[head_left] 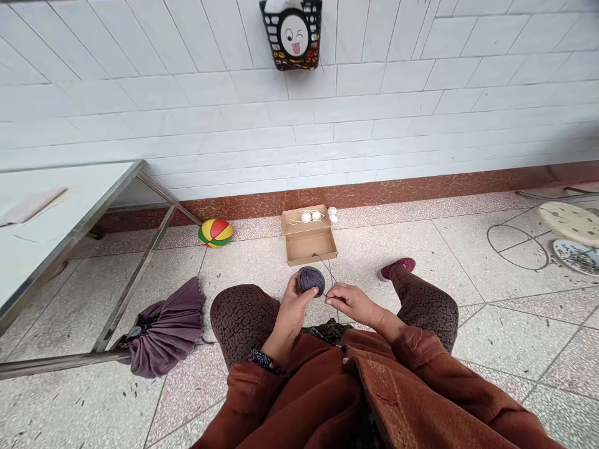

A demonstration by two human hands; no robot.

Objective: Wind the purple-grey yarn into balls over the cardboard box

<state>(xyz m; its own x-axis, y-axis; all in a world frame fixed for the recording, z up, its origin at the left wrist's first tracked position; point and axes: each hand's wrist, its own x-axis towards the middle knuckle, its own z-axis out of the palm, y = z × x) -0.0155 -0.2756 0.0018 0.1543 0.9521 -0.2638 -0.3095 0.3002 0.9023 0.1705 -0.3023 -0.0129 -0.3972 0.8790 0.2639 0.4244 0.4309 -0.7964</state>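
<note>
A ball of dark grey-purple yarn (311, 280) sits in my left hand (293, 307), its fingers and thumb wrapped round the lower left side. Just to the right, my right hand (352, 302) pinches the yarn strand (326, 293) between thumb and fingertips, close beside the ball. A dark strand also runs up from there toward the open cardboard box (311, 259) on the floor ahead. Small white balls of yarn (311, 216) lie on the box's lid, and more white balls (332, 214) rest on the floor against its right side.
At left stands a metal-framed table (79, 206); a folded purple umbrella (173, 327) lies by its leg. A colourful ball (216, 232) is near the wall. A black basket (294, 37) hangs above. At right are a round stool (571, 222) and a metal ring frame (519, 246).
</note>
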